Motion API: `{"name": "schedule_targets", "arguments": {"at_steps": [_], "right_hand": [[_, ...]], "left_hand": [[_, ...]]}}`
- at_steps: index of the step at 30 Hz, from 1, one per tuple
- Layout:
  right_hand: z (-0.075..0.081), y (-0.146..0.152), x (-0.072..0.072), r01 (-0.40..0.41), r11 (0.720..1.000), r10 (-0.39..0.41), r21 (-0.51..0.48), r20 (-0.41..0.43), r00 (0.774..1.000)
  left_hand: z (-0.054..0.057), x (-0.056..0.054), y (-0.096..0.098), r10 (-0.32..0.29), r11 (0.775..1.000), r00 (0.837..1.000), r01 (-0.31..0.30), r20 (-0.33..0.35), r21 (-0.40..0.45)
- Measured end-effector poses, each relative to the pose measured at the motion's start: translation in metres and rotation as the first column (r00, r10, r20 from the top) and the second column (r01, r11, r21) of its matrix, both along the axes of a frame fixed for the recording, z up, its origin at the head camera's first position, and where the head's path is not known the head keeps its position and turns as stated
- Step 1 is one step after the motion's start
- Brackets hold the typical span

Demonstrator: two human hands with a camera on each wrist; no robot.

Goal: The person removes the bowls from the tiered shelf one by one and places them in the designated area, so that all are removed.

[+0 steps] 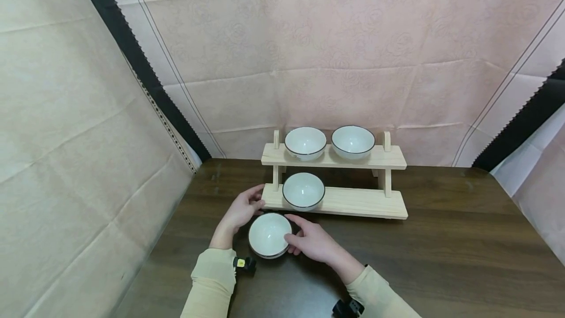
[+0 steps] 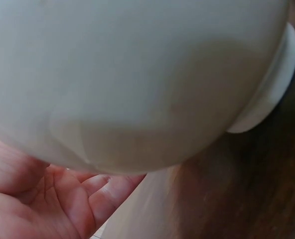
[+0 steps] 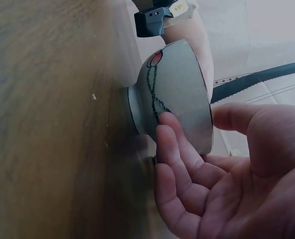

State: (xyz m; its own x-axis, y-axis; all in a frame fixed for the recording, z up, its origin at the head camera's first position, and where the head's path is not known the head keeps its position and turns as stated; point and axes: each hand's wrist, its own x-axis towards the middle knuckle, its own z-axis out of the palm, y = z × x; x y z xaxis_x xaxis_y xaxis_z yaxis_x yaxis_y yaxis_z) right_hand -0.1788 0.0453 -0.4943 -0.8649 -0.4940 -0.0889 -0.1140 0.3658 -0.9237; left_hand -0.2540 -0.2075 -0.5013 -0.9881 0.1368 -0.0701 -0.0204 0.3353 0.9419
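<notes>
A white bowl [image 1: 269,234] with a thin dark rim is upright, close over the brown table in front of a two-tier wooden rack. My right hand [image 1: 312,240] holds it from the right, thumb at the rim and fingers against the outer wall. A red and dark-green pattern marks this side of the bowl [image 3: 180,89] in the right wrist view. My left hand [image 1: 242,210] is beyond the bowl's left side, its loosely bent fingers at the left end of the lower shelf [image 1: 353,201]. In the left wrist view the bowl [image 2: 127,84] hides part of that hand.
Two similar bowls, a left one [image 1: 305,142] and a right one [image 1: 353,141], sit on the upper shelf [image 1: 318,160]. Another bowl [image 1: 303,191] stands at the left of the lower shelf. Behind the table [image 1: 441,239] hangs a pale cloth [image 1: 344,53]; more cloth hangs at both sides.
</notes>
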Motion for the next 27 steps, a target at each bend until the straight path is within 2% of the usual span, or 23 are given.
{"name": "schedule_targets", "arguments": {"at_steps": [10, 27], "right_hand": [[0.001, 0.003, -0.003, -0.007, 1.0, 0.007, 0.023, -0.012, 1.0], [0.018, 0.013, -0.001, -0.05, 0.997, 0.053, 0.056, -0.049, 0.997]], "left_hand": [[0.001, 0.0, 0.0, 0.002, 1.0, 1.0, -0.002, 0.004, -0.017], [0.001, 0.001, 0.001, 0.009, 0.999, 1.0, -0.01, -0.022, -0.051]]}}
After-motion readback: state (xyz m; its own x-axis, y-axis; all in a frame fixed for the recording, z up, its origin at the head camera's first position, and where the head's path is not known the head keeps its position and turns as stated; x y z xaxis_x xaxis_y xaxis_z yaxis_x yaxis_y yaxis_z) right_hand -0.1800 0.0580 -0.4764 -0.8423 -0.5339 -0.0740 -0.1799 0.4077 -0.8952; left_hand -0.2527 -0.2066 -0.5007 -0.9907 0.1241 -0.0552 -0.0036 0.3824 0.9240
